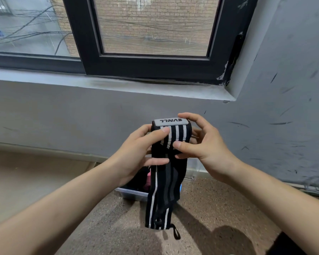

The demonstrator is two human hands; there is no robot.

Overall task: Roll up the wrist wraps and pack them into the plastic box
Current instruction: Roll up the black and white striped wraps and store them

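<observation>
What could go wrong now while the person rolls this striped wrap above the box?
The left hand and right hand pinch only the top of the wrist wrap; it may slip and unroll.
Its long tail hangs loose, so the roll may go crooked.
The thumb loop could catch on the plastic box rim.

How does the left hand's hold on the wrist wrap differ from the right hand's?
The left hand puts its thumb high on the wrist wrap, just under the grey label; the right hand puts its thumb lower. The right hand's forefinger curls over the top corner by the label, while a left finger lies across the wrap's hanging part. Both grip the same wrap.
</observation>
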